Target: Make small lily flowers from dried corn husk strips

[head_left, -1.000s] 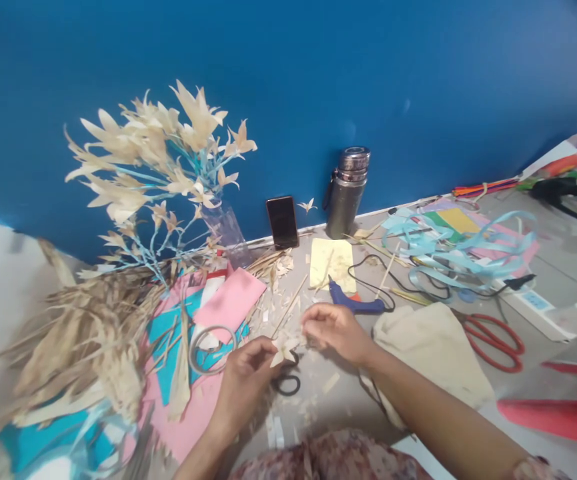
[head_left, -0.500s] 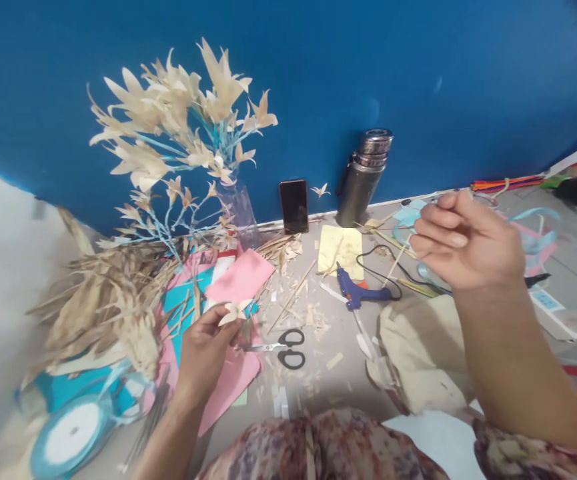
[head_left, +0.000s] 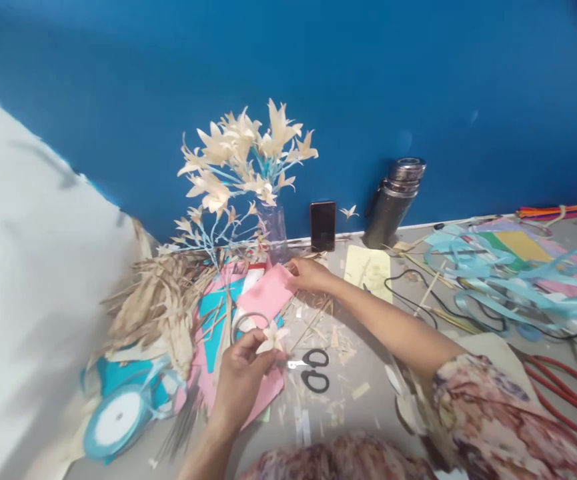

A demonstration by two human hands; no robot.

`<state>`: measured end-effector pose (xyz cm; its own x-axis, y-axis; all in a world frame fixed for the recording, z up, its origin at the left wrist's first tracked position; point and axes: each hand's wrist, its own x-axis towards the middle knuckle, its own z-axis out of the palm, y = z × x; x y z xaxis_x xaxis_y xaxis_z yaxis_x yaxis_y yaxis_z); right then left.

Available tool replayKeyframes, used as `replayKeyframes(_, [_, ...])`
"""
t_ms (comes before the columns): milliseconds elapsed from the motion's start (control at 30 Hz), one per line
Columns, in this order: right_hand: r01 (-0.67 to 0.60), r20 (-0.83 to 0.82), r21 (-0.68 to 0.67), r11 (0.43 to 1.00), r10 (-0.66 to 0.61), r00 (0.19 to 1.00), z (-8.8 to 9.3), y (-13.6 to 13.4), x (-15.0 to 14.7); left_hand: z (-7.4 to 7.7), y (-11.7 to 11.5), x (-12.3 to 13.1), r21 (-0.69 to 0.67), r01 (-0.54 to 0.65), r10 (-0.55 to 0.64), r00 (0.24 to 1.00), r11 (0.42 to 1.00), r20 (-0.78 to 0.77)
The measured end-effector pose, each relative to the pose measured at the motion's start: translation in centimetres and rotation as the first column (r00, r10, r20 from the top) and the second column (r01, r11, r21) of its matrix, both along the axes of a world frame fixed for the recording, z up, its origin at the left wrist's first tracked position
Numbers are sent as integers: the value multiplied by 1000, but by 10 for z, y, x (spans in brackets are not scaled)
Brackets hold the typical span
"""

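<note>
My left hand (head_left: 242,373) pinches a small cream paper flower (head_left: 271,338) above pink and teal paper sheets (head_left: 218,320). My right hand (head_left: 309,273) reaches far forward to the corner of a pink card (head_left: 267,293), its fingers curled at a pile of thin dried strips near the wall; what it grips I cannot make out. Black-handled scissors (head_left: 313,368) lie on the floor between my arms. A vase (head_left: 273,230) of cream flowers on blue stems (head_left: 243,160) stands just beyond my right hand.
A phone (head_left: 323,225) leans on the blue wall beside a steel flask (head_left: 393,202). Dried husks (head_left: 161,310) pile at the left, with a blue ribbon spool (head_left: 116,423) in front. Loose blue ribbons (head_left: 508,273), a yellow sheet (head_left: 371,267), cables and red scissors (head_left: 565,387) lie at the right.
My right hand has swung from raised at the right down and left to the pink card near the vase. My left hand keeps the flower. The view has shifted left.
</note>
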<state>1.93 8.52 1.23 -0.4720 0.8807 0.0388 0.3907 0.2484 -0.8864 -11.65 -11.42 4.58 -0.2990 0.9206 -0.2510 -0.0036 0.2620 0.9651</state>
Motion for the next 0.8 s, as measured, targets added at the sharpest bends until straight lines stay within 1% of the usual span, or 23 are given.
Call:
replayKeyframes(67, [7,54,0,1000,-7,998,-5,2,-11,0,-6,-7,-29,-11,11,1000,1000,-26])
replayKeyframes(133, [-18,96,-15,1000,20,995,-9,5,-14,-3,-10,-14,-49,-14,12,999,999,-50])
replayKeyframes(233, [-97,91,-48,994,101,991,-5,9,-6,-10,-14,-20,-40,-15,13,999,999,-48])
replayKeyframes(267, [-116,76,-53,992,120,990,-1,10,0,-12,-14,-21,-40,-17,15,999,999,-40])
replayKeyframes(333, [-116,41,-38,993,118,992,14,11,18,-14,-14,-18,-46,-6,5,1000,999,-16])
replayKeyframes(467, [-33,-46,25,999,34,998,48,10,65,-13,-13,-9,-17,62,-61,997,998,40])
replayKeyframes(500, [-2,-107,2,1000,2,994,53,9,75,-12,-13,-7,-8,78,-77,996,997,53])
replayKeyframes(567, [50,-226,-93,994,-70,971,59,5,86,-11,-14,-2,-9,104,-103,992,995,79])
replayKeyframes(633, [80,-314,-199,977,-141,939,58,-1,82,-11,-14,1,-19,130,-128,987,991,101])
replayKeyframes(667, [83,-341,-242,967,-165,925,56,-5,74,-11,-15,3,-20,146,-143,984,989,105])
replayKeyframes(733, [43,-373,-315,948,-165,913,53,-13,51,-10,-15,7,-8,175,-173,980,985,96])
replayKeyframes(767, [-22,-367,-346,938,-113,923,54,-17,38,-9,-16,8,3,185,-184,979,983,85])
replayKeyframes(800, [-108,-349,-365,925,-28,937,55,-19,27,-9,-17,10,12,192,-193,979,981,74])
